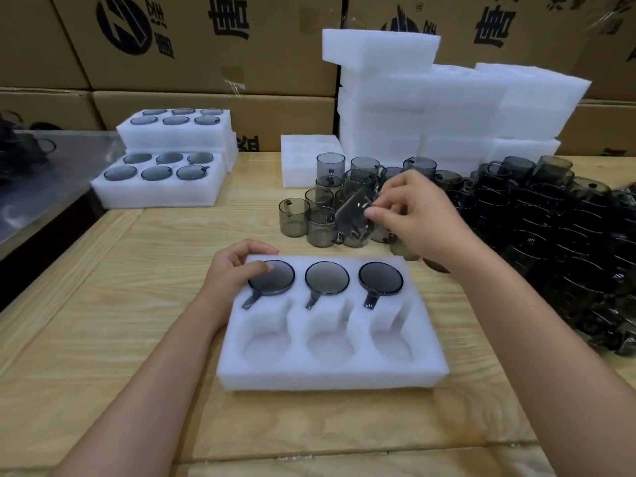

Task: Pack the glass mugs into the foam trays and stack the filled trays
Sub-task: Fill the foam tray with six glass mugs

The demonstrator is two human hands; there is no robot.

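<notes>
Both forearms reach in from the bottom edge of the head view, over a pale wooden table [103, 321]. Closest lies a white foam tray [330, 376]. Its far row holds three packed mugs [327, 277], handles seated in the slots that point toward the person, while the three empty pockets [325, 346] of the near row wait. The left hand [237, 270] grips the tray's far left corner, fingers curled over the edge and thumb lying at the rim of the leftmost mug.

Beyond it, the right hand [423, 218] pinches a tilted mug [352, 210] between thumb and fingertips, lifted just above a cluster of loose mugs [323, 204]. A darker heap of them spreads to the right.

Smoked glass like this is probably rigid, slick and easily chipped, yet light enough for a pinch. Holding it by the wall near the rim leaves the handle free to line up with its slot. The foam looks soft and nearly weightless, so it would likely slide unless pinned.

Two filled trays [155, 197] sit stacked far left. Empty foam trays [447, 108] stand piled against cardboard cartons [206, 46].
</notes>
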